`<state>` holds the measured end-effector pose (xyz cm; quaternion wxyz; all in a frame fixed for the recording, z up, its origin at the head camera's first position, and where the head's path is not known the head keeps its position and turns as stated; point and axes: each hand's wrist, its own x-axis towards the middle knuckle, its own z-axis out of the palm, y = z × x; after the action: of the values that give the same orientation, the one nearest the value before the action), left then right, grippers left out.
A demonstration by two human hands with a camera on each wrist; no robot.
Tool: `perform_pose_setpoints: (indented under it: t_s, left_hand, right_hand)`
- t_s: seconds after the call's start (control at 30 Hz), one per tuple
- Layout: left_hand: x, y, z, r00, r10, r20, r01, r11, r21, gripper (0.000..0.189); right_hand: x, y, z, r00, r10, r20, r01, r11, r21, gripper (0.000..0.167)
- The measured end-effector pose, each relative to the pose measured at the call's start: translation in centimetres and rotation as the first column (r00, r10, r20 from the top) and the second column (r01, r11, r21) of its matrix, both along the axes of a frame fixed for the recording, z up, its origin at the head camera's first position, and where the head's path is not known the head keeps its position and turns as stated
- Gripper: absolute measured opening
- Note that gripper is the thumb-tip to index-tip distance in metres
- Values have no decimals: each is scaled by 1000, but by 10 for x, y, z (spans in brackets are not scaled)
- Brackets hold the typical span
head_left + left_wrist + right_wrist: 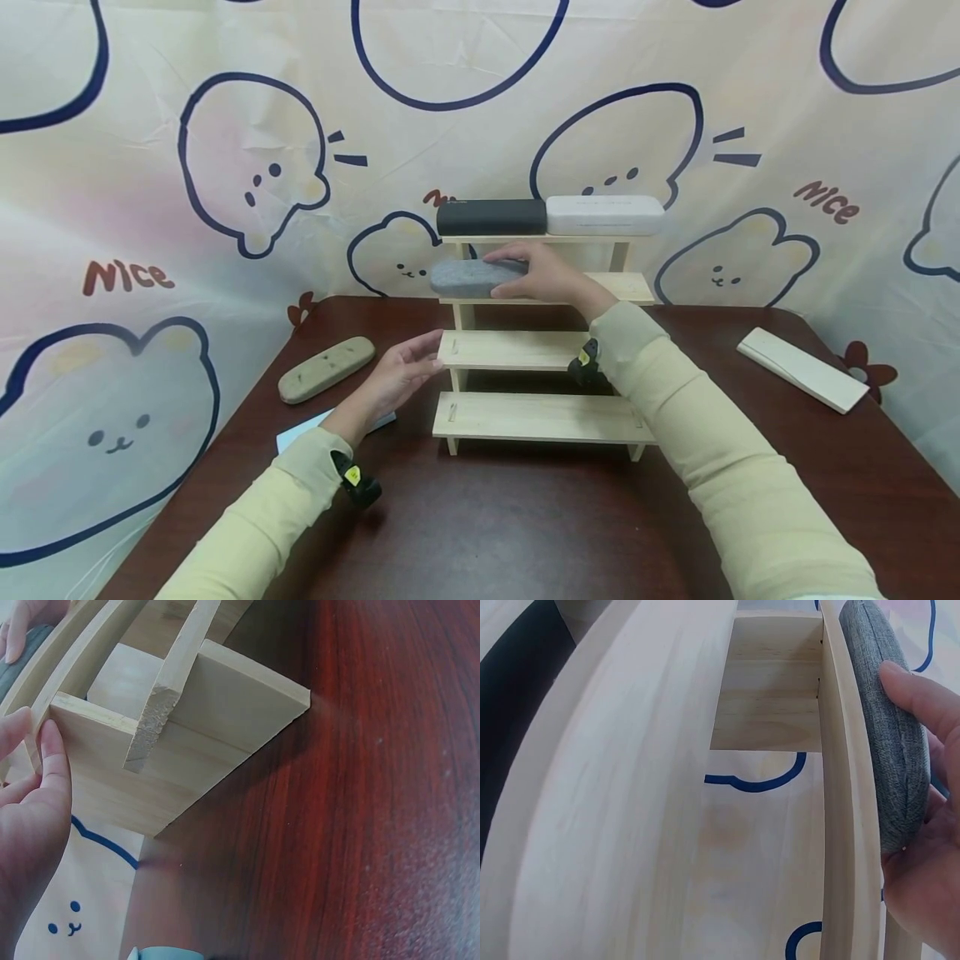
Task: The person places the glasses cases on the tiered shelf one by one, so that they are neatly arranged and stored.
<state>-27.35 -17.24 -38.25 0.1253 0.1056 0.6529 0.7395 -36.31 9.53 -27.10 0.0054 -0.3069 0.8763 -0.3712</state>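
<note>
A grey fabric glasses case (467,278) lies lengthwise along the third board up of a wooden tiered shelf (517,350). My right hand (542,273) holds this case by its right end, with thumb and fingers on either side. In the right wrist view, the same case (889,727) sits against the board's edge with the thumb pressed on its cloth. At the shelf's left side, my left hand (408,367) pinches the end of the second board up. The left wrist view shows the thumb and fingers (54,754) around that board's end.
On the top board stand a black case (491,217) and a white case (604,216), end to end. A beige glasses case (327,370) lies on the dark table (525,525) at left, near a light blue flat item (300,431). At right lies a white case (802,369).
</note>
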Motion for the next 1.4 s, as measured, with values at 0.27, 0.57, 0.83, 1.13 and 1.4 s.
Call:
perform_pose_setpoints:
  t_s: [0.27,0.57,0.83,1.13,1.4]
  left_hand:
    - [0,1,0,1000,7,7,-7,1000,-3,60]
    - [1,1,0,1000,7,8,-7,1000,-14,59]
    - [1,0,0,1000,-2,5,2,1000,-6,59]
    - [2,0,3,1000,-8,6,8,1000,-6,59]
    - [1,1,2,1000,1,21,-1,1000,-3,59]
  right_hand:
    - [1,-1,1,1000,-5,9,5,1000,4,56]
    - [2,3,0,1000,16,-1,-16,1000,-14,59]
    - [6,18,4,1000,2,-8,-2,1000,-23,60]
    - [13,48,5,998,-65,-9,64,998,-18,65]
    - [22,83,4,996,-73,-47,68,994,-84,61]
